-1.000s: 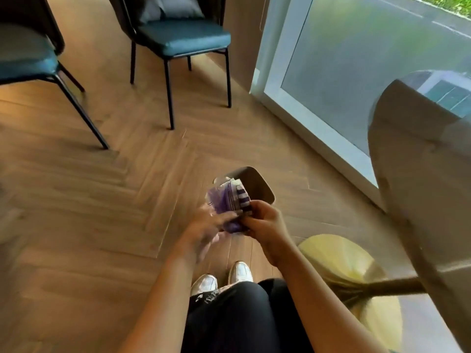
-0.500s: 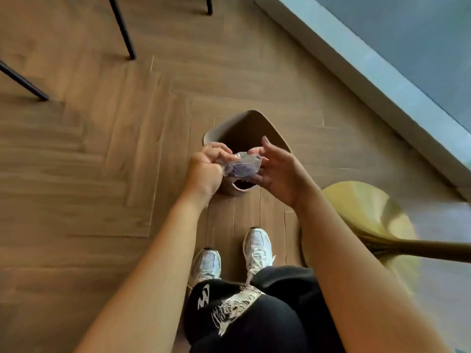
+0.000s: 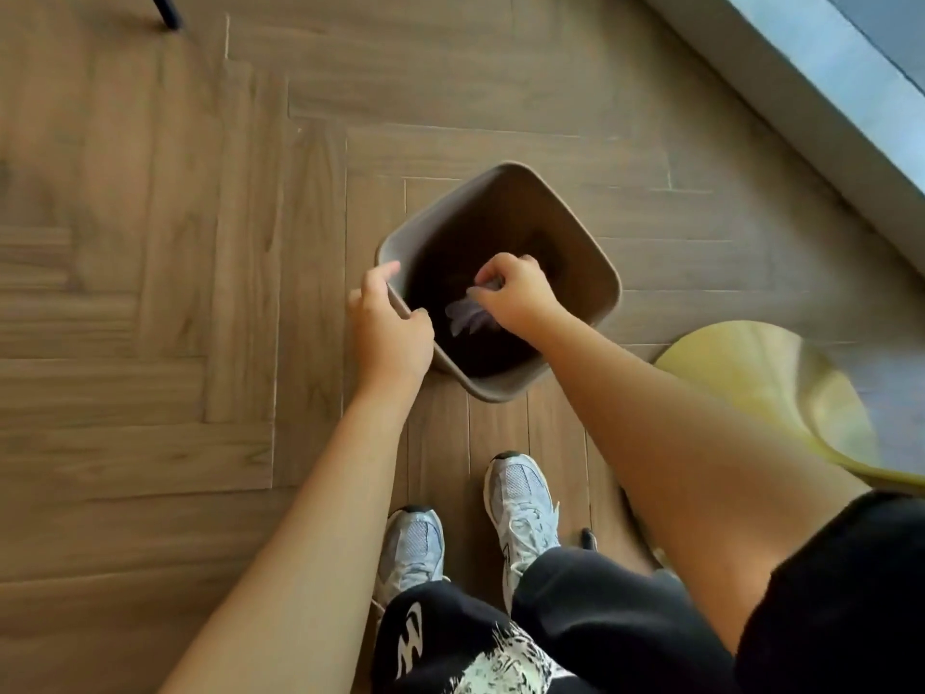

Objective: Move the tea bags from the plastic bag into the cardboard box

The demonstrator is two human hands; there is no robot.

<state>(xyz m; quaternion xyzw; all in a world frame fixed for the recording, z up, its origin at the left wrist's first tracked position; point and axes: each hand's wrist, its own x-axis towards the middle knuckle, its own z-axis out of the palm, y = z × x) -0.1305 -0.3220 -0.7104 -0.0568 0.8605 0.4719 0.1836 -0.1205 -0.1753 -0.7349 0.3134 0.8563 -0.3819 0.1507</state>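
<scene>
The right hand (image 3: pixel 513 293) is curled around a crumpled clear plastic bag (image 3: pixel 468 313), holding it over the open mouth of a brown waste bin (image 3: pixel 598 273) that stands on the floor. The left hand (image 3: pixel 388 325) rests on the bin's near-left rim, thumb hooked just inside, fingers loosely bent; it grasps nothing else. No tea bags and no cardboard box are in view, and whether the bag is empty cannot be told from the blur. Judging by the bag hanging limp over a bin, the transfer itself looks finished and what is left is letting the wrapper drop. The bin sits on a wood-plank floor (image 3: pixel 150 293) laid in a herringbone pattern. A yellow round table base (image 3: pixel 766 393) lies to the right of the bin, a pale window sill (image 3: pixel 801 92) runs across the upper right corner, and a black chair leg (image 3: pixel 167 12) touches down at the top left
</scene>
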